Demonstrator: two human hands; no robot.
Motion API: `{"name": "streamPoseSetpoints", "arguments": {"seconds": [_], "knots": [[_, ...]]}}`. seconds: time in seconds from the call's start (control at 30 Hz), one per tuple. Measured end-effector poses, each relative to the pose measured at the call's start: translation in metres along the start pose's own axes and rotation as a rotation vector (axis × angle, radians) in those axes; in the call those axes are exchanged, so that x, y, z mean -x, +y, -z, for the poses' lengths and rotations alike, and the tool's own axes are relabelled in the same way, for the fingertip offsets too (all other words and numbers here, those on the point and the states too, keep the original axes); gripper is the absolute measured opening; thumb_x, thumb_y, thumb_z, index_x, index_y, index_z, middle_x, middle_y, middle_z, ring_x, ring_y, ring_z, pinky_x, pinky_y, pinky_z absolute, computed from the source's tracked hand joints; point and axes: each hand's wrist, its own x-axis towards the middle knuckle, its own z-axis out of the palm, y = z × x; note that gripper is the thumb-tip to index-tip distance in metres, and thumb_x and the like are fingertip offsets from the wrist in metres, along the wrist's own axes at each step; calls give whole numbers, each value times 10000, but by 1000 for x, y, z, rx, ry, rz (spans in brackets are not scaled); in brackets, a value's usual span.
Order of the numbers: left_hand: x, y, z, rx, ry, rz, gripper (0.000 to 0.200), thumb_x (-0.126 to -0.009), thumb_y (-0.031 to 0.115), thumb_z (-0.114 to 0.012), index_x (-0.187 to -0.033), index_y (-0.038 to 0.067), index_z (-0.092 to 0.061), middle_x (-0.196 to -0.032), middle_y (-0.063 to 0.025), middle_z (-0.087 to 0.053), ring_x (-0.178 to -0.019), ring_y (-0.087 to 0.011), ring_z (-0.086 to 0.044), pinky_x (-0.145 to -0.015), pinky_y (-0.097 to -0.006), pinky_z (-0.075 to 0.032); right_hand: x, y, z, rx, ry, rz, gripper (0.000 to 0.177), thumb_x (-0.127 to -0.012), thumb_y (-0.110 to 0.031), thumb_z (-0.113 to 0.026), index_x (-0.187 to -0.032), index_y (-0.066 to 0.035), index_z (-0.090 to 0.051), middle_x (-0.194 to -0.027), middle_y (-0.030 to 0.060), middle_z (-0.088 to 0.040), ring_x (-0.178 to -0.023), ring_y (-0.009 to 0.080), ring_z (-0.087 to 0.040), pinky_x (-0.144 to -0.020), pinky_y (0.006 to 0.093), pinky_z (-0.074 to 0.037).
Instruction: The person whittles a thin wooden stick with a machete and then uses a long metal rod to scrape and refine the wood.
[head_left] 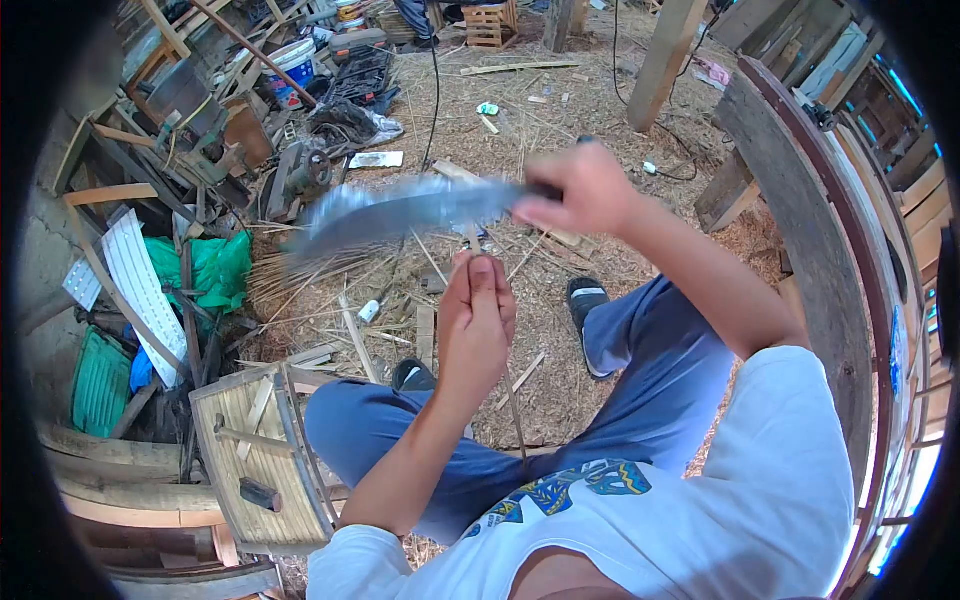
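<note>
A thin wooden stick (516, 410) is gripped near its top end by my left hand (483, 310), fingers wrapped round it and thumb up. Its lower part runs down between my knees. My right hand (585, 187) is closed on the dark handle of a machete (400, 215). The broad blade reaches left across the view, smeared by motion, and overlaps the stick's top just above my left thumb.
A hammer (255, 440) lies on a slatted wooden stool (225, 490) at my left. Split sticks (310, 275) and shavings litter the floor. A wooden post (665, 65) stands ahead, a long bench (810, 230) runs along the right, and buckets (292, 65) stand at the back left.
</note>
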Motion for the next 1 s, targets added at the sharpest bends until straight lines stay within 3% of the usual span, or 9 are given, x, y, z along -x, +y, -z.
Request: {"name": "streamPoseSetpoints", "arguments": {"seconds": [0.07, 0.17, 0.27, 0.4, 0.57, 0.67, 0.7, 0.97, 1.0], "knots": [[11, 2, -8, -50, -81, -62, 342, -1134, 384, -428, -964, 102, -522, -648, 47, -422, -516, -42, -364, -462, -228, -303, -17, 31, -10, -146, 122, -438, 691, -950, -676, -581, -733, -23, -642, -612, 141, -622, -570, 306, -643, -562, 416, -486], [27, 8, -26, -119, -189, -170, 331, -1138, 361, -419, -971, 96, -526, -658, 47, -455, -534, -28, -397, -468, -217, -319, -11, 79, -9, -237, 176, -622, 718, -996, -653, -531, -770, 14, -676, -603, 121, -605, -560, 231, -592, -574, 391, -461], [0, -3, -7, -66, 4, -32, 318, -1136, 345, -427, -958, 99, -519, -652, 49, -450, -520, -24, -390, -454, -212, -310, -1, 57, -4, -435, 138, -615, 688, -1012, -619, -535, -794, 17, -683, -584, 80, -564, -552, 184, -531, -573, 370, -435], [-12, 1, 9, 71, -6, -14, 314, -1140, 369, -408, -980, 120, -514, -655, 59, -368, -524, -30, -321, -460, -212, -281, 5, 16, 1, -268, 96, -221, 574, -991, -546, -613, -806, -9, -691, -577, 78, -565, -531, 162, -522, -529, 358, -420], [-12, -7, 8, 67, 54, 12, 286, -1134, 364, -444, -996, 129, -532, -673, 79, -349, -539, -30, -285, -475, -240, -210, 12, -12, -6, -65, -50, 138, 557, -862, -637, -709, -722, -104, -627, -566, 122, -606, -535, 360, -638, -515, 439, -491], [-14, -1, 3, 44, 119, 117, 273, -1123, 364, -477, -1026, 122, -560, -657, 83, -337, -527, -38, -279, -476, -247, -206, 11, -16, -14, 7, -99, 162, 589, -871, -665, -683, -718, -100, -619, -529, 120, -578, -515, 357, -627, -504, 438, -483], [-14, -5, 8, 99, 70, 123, 274, -1124, 340, -481, -1108, 89, -587, -718, 47, -463, -547, -38, -387, -474, -222, -309, 10, -16, -15, 14, -107, 167, 599, -872, -675, -675, -712, -100, -616, -527, 119, -576, -516, 357, -627, -503, 438, -482], [-13, -18, 2, 63, 89, 87, 300, -1130, 373, -450, -997, 119, -540, -625, 77, -348, -496, -38, -308, -454, -235, -257, 7, -1, -15, 28, -105, 153, 571, -893, -618, -689, -714, -83, -599, -584, 136, -581, -572, 334, -633, -517, 425, -447], [-10, -21, 3, 37, 45, 56, 304, -1131, 373, -444, -986, 120, -531, -622, 76, -351, -495, -37, -317, -453, -231, -271, -3, 10, -13, 8, -75, -84, 586, -919, -617, -661, -708, -73, -602, -577, 131, -573, -566, 304, -632, -522, 414, -446]]}}
